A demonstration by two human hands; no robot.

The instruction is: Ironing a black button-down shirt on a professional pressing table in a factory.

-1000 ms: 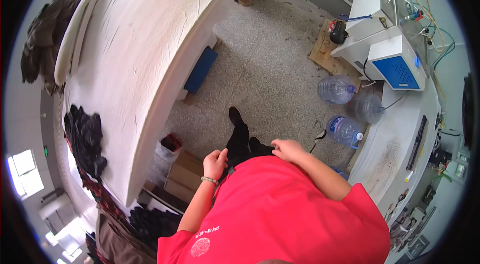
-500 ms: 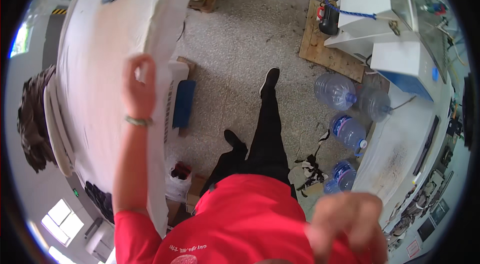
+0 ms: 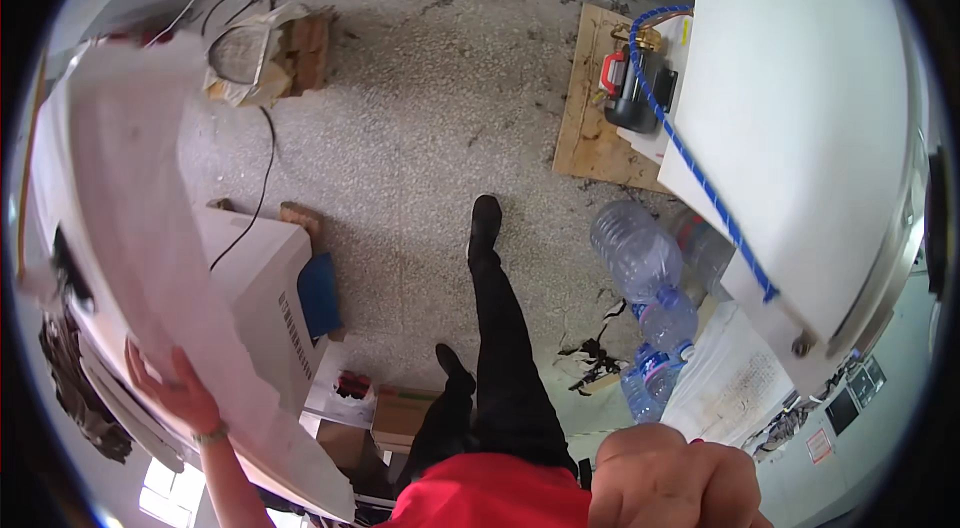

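Observation:
My left hand (image 3: 178,390) is over the near part of a long table covered with pale cloth (image 3: 150,178). Its fingers are stretched and spread, with nothing between them; whether the palm touches the cloth I cannot tell. A dark object (image 3: 72,268), too blurred to name, lies on the far-left side of that table. Close to the camera at the lower right, my right hand (image 3: 675,480) is curled into a fist. Its folded fingers hide whatever may be inside.
Large clear water bottles (image 3: 636,250) stand on the floor to the right, beside a white cabinet (image 3: 790,128) with a blue hose (image 3: 690,153). A black pump (image 3: 633,93) sits on a wooden board (image 3: 590,133). A white box (image 3: 258,273) and black cable (image 3: 268,153) are at the left.
The view has shifted forward along the table as I step. My left hand, curled before, has spread its fingers and lies lower and farther left. My right hand has moved slightly lower.

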